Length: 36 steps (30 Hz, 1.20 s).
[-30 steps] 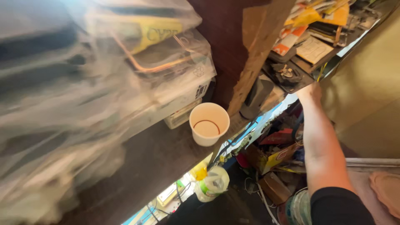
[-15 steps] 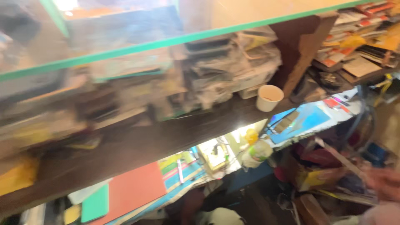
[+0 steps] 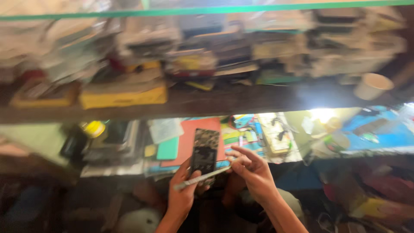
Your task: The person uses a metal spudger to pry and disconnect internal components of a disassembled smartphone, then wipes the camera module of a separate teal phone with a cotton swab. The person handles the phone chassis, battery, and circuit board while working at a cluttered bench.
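Note:
A dark flat phone-like slab [image 3: 204,150] stands upright in my left hand [image 3: 182,195], held from below at the lower middle of the view. My right hand [image 3: 253,171] pinches the end of a thin pale tool [image 3: 202,177] that lies slanted across the slab's lower edge. Both hands hover above a cluttered low surface with a red sheet [image 3: 187,138] and a green card [image 3: 167,149] behind the slab. The picture is motion-blurred, so fine detail is unclear.
A dark wooden shelf [image 3: 207,101] crosses the view, stacked with blurred boxes and a yellow box [image 3: 123,96]. A paper cup [image 3: 371,86] stands at its right end. A yellow-capped container [image 3: 93,128] sits lower left. Colourful packets and clutter fill the lower right.
The view has swung left along the shelf, sending the cup to the far right. Both hands have come into view at the bottom, with the slab and the thin tool in them.

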Available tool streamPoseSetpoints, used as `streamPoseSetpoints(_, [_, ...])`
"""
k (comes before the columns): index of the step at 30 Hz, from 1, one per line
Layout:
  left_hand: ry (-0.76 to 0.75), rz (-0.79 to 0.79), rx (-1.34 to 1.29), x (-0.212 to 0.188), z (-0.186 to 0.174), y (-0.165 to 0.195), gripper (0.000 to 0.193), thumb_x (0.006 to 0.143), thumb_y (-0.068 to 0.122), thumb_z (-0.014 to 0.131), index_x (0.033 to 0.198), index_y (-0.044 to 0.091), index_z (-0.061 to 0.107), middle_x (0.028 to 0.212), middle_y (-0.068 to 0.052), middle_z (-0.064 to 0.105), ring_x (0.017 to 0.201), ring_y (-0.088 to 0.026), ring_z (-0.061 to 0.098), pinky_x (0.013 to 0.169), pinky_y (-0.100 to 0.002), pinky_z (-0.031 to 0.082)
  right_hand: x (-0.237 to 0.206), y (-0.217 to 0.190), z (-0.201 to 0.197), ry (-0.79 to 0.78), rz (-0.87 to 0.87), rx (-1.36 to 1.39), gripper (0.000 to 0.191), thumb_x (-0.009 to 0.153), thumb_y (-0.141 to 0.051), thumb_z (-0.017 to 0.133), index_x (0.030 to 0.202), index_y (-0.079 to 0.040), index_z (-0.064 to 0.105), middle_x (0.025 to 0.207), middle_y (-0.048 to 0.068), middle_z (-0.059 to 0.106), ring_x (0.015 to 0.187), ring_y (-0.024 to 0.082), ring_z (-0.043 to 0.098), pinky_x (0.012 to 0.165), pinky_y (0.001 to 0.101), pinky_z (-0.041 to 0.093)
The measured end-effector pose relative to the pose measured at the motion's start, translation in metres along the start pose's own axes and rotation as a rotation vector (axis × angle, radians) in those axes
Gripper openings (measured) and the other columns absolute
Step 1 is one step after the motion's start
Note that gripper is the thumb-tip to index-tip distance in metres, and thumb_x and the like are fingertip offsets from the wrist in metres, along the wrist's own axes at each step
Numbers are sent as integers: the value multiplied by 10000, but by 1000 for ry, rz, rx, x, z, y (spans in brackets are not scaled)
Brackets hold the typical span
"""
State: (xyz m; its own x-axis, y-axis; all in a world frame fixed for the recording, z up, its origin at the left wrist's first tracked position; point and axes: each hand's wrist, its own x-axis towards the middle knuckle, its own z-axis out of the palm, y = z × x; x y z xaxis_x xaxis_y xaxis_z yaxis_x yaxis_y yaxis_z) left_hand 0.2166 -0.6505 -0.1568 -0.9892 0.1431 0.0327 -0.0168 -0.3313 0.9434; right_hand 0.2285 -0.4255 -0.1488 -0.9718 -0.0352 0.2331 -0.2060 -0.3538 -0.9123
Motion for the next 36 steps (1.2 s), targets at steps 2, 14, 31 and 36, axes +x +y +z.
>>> streamPoseSetpoints(2, [-16, 60, 6, -1, -6, 7, 487, 971, 112, 619, 1440, 27, 519, 1098, -72, 727, 850, -114, 698, 657, -313, 622, 19, -12, 35, -77, -41, -63, 548, 973, -17, 669, 1482, 72, 486, 890, 48, 698, 1156, 148, 626, 1091, 315, 465])
streamPoseSetpoints(14, [-3, 80, -30, 3, -16, 62, 507, 912, 97, 743, 1334, 54, 466, 1061, -15, 652, 956, -81, 676, 792, -253, 582, 50, -25, 120, 89, 103, -137, 677, 925, 19, 677, 1552, -16, 423, 863, 70, 703, 833, 101, 659, 758, 221, 527])
streamPoseSetpoints(31, [276, -73, -460, 48, -61, 46, 331, 1054, 337, 598, 1199, 41, 627, 1036, -74, 723, 869, -117, 668, 689, -250, 482, 85, 18, 134, -102, -180, -372, 919, 985, 107, 591, 1668, -194, 55, 1480, 222, 540, 1028, 157, 670, 760, 259, 581])
streamPoseSetpoints(36, [388, 18, -439, 49, -55, 38, 348, 1038, 337, 595, 1192, 26, 623, 1082, -99, 728, 937, -157, 691, 786, -306, 540, 98, 22, 141, -136, -415, -486, 1174, 951, 174, 593, 1639, -510, -68, 1764, 233, 36, 1383, 313, 537, 969, 389, 607])
